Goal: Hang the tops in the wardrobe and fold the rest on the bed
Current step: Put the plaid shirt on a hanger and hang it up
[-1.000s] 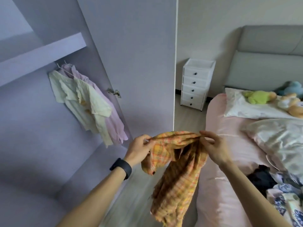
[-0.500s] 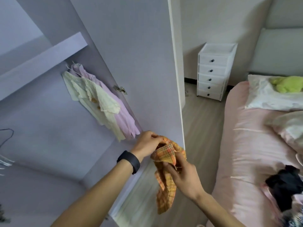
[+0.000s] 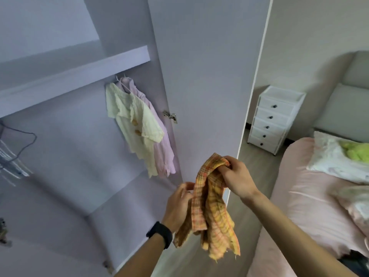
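Hands met low in front of the open wardrobe door (image 3: 199,76), both at an orange-and-yellow checked top (image 3: 211,212). The right hand (image 3: 237,178) was the higher one, its fingers curled tight round a bunched end of the top, and the rest of the cloth hung down from that grip in loose folds. The left hand (image 3: 178,208), with a black band (image 3: 159,234) on its wrist, lay against the hanging cloth lower down. Its fingertips were blurred and partly behind the fabric, so I could not tell whether they pinched it or only touched it. Left of the door, inside the wardrobe (image 3: 69,156), a cream shirt (image 3: 137,124) and a pink shirt (image 3: 161,148) hung touching each other under a shelf (image 3: 79,76), close to the door's hinge (image 3: 169,116). Far left of the door hung bare hangers (image 3: 18,148). Right of the door a white drawer unit (image 3: 273,118) stood by the wall. Beyond it lay the bed (image 3: 299,196), with a white pillow (image 3: 329,154) and a green soft toy (image 3: 355,150) on it.
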The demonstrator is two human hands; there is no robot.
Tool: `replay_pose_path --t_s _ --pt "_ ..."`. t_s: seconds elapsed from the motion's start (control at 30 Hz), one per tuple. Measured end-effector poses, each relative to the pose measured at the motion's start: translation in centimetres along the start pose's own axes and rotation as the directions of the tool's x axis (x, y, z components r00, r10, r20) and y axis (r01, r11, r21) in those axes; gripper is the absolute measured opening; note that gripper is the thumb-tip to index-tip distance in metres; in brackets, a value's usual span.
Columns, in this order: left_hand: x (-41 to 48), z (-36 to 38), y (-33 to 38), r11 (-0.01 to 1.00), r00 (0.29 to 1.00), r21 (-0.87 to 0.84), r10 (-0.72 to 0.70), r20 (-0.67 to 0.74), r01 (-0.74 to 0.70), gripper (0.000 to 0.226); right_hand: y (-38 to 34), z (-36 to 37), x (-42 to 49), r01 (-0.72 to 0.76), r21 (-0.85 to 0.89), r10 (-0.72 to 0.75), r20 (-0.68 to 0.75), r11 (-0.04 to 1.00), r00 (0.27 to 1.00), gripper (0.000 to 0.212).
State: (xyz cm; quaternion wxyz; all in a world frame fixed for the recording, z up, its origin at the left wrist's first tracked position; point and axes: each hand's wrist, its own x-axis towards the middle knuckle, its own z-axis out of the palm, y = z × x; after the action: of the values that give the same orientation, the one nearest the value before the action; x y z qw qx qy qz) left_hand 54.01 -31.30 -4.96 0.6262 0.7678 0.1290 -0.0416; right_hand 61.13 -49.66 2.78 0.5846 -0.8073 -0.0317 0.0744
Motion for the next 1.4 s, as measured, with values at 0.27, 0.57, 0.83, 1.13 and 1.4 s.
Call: replay_pose_path --t_s 0.27,0.57,0.83,1.13,1.4 --pt "0.8 -1.7 -2.3 0.993 1.0 0.11 -0.03 0.001 0.03 0.029 -1.3 -2.0 1.2 -0.096 0.092 0.097 0.0 0.991 0.995 0.017" --pt "1.9 -8.8 1.2 0.929 0.985 0.334 0.172 -0.004 -0.161 0.015 3.4 -3.4 0.3 0.106 -0.43 -0.139 -0.045 0.897 0.989 0.055" --pt "1.1 -11.2 2.4 0.598 0.942 0.727 0.207 0.265 -0.336 0.031 5.6 -2.6 -1.5 0.285 -0.646 -0.201 0.202 0.708 0.959 0.035" --pt "1.0 -14.9 -0.4 0.046 0.719 0.909 0.628 0.297 -0.415 0.022 6.7 -4.1 -1.5 0.36 -0.669 -0.341 0.167 0.65 0.925 0.043" --pt "1.4 -14.7 1.5 0.883 0.99 0.454 0.141 -0.016 -0.118 0.026 5.2 -5.2 -0.3 0.302 -0.589 -0.326 0.069 0.749 0.943 0.009"
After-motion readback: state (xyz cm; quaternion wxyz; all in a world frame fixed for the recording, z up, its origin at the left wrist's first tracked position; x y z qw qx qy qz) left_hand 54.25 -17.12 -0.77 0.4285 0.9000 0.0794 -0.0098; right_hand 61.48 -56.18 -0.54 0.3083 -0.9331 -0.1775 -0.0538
